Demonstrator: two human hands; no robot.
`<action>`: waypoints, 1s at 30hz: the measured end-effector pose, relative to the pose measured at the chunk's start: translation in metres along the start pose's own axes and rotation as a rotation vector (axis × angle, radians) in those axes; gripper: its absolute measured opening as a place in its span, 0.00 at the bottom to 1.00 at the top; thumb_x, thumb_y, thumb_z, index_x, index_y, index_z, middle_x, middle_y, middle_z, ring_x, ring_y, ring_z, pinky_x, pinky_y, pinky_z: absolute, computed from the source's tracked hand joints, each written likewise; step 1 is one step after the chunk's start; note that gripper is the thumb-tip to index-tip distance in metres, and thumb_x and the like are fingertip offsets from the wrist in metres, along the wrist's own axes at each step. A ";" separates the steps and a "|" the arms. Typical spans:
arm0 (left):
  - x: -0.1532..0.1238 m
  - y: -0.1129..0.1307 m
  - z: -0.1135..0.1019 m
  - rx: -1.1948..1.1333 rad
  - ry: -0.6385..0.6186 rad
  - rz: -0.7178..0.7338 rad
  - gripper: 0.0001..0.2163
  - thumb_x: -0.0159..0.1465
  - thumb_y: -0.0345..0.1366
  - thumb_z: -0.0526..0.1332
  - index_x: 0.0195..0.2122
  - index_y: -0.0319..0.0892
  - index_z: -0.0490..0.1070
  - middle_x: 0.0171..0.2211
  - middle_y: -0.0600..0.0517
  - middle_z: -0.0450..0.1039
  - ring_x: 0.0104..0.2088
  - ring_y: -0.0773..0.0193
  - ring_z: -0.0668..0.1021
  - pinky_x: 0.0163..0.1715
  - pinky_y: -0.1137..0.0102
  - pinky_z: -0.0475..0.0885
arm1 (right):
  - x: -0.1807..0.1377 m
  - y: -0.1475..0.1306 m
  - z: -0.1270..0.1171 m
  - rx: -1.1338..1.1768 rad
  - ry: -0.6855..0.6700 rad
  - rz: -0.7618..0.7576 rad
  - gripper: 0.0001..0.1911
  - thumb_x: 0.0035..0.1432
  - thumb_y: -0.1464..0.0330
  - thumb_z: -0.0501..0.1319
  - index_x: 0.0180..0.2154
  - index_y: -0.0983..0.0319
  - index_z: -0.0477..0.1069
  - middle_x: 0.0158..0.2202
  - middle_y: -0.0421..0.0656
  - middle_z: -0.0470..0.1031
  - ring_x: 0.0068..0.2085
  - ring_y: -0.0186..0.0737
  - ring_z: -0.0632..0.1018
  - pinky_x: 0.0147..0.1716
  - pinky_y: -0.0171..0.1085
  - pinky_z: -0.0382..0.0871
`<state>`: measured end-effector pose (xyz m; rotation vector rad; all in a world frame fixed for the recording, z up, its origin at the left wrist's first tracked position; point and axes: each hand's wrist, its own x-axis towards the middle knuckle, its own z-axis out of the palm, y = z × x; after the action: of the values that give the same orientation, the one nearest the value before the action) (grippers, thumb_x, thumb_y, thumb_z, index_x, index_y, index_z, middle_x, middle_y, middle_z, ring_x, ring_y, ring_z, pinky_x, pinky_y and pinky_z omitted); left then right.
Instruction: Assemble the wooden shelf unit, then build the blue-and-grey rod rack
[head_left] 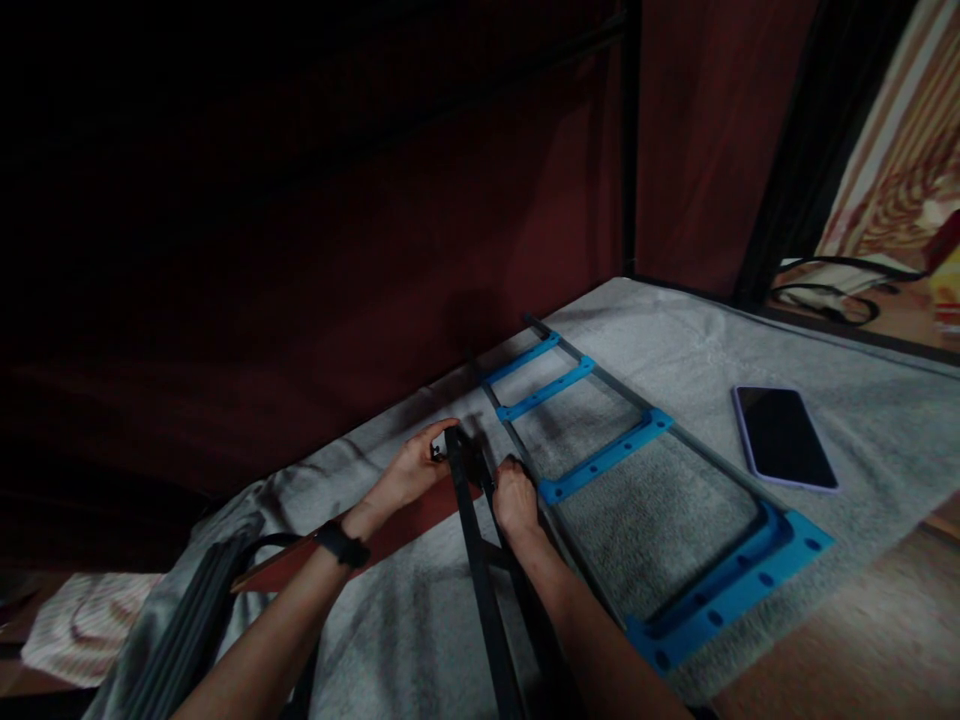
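A dark frame of two long bars, joined by a short crosspiece, runs from the bottom of the view up to my hands. My left hand, with a black watch on its wrist, grips the far end of the left bar, fingertips curled over its top. My right hand is closed around the far part of the right bar, its fingertips mostly hidden. Beneath the left forearm lies a reddish-brown board. Just right of my right hand, a rack with grey rails and blue crosspieces lies flat.
A grey cloth covers the floor under everything. On the right lies a phone with a purple edge. Several dark grey tubes are bundled at lower left. A dark red panel stands close behind; a black strap lies far right.
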<state>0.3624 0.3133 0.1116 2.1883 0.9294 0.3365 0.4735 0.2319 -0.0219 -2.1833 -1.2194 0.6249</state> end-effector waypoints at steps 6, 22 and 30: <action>0.000 0.001 -0.003 -0.132 -0.064 -0.052 0.29 0.57 0.36 0.65 0.61 0.38 0.62 0.32 0.52 0.75 0.28 0.68 0.74 0.26 0.74 0.69 | 0.001 0.000 0.001 -0.032 -0.008 -0.019 0.23 0.63 0.84 0.43 0.50 0.71 0.72 0.48 0.57 0.77 0.46 0.42 0.81 0.42 0.34 0.72; 0.002 -0.001 -0.015 -0.127 -0.147 -0.103 0.35 0.53 0.40 0.70 0.62 0.42 0.62 0.30 0.56 0.72 0.27 0.67 0.74 0.25 0.72 0.68 | 0.008 0.008 -0.001 0.016 -0.083 -0.118 0.16 0.57 0.80 0.56 0.44 0.66 0.77 0.45 0.51 0.81 0.47 0.41 0.80 0.47 0.33 0.68; 0.002 -0.013 -0.013 -0.149 -0.098 -0.051 0.31 0.53 0.35 0.68 0.58 0.41 0.66 0.38 0.50 0.72 0.32 0.66 0.74 0.29 0.72 0.71 | 0.001 0.006 -0.003 -0.073 -0.063 -0.227 0.20 0.62 0.80 0.48 0.49 0.69 0.75 0.54 0.58 0.74 0.50 0.42 0.77 0.52 0.36 0.67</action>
<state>0.3503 0.3275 0.1115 2.0233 0.8761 0.2633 0.4798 0.2299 -0.0235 -2.0567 -1.5181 0.5652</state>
